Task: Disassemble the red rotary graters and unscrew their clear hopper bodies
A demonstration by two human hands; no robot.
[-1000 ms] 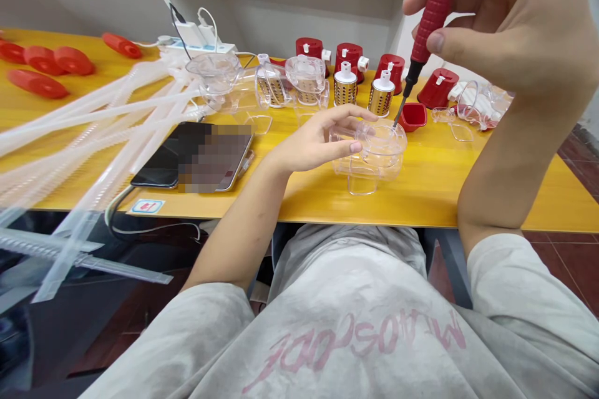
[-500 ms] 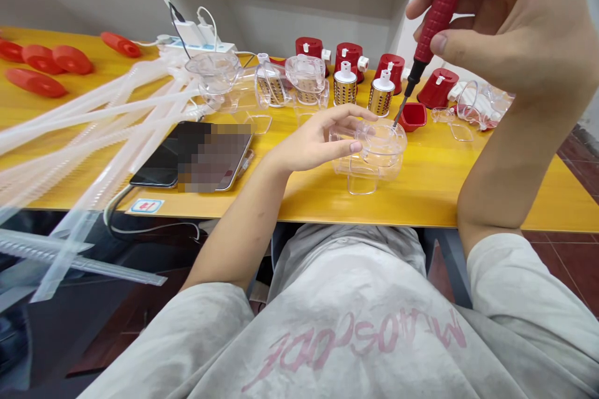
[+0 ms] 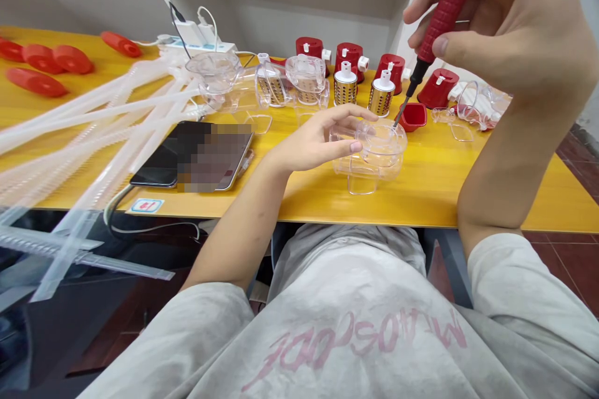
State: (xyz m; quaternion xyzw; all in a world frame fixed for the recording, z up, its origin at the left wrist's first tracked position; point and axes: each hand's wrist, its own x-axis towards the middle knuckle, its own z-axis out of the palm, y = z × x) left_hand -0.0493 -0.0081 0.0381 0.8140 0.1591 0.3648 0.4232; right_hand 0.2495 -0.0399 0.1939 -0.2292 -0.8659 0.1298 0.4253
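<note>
Screwdriver tip in a clear housing on the yellow table.

The housing [image 3: 374,156] sits near the table's [image 3: 468,193] front edge; the left hand [image 3: 318,143] grips its left side, fingers curled over the rim. The right hand [image 3: 505,25], raised above and right of the housing, pinches the screwdriver [image 3: 433,28], tilted, tip inside the housing. Just behind the housing stand metal drums [image 3: 345,87] and red caps [image 3: 437,88]; left of it lies a phone [image 3: 196,154].

Grey short-sleeved T-shirt [image 3: 355,336] with pink printed lettering, bare forearms.
</note>
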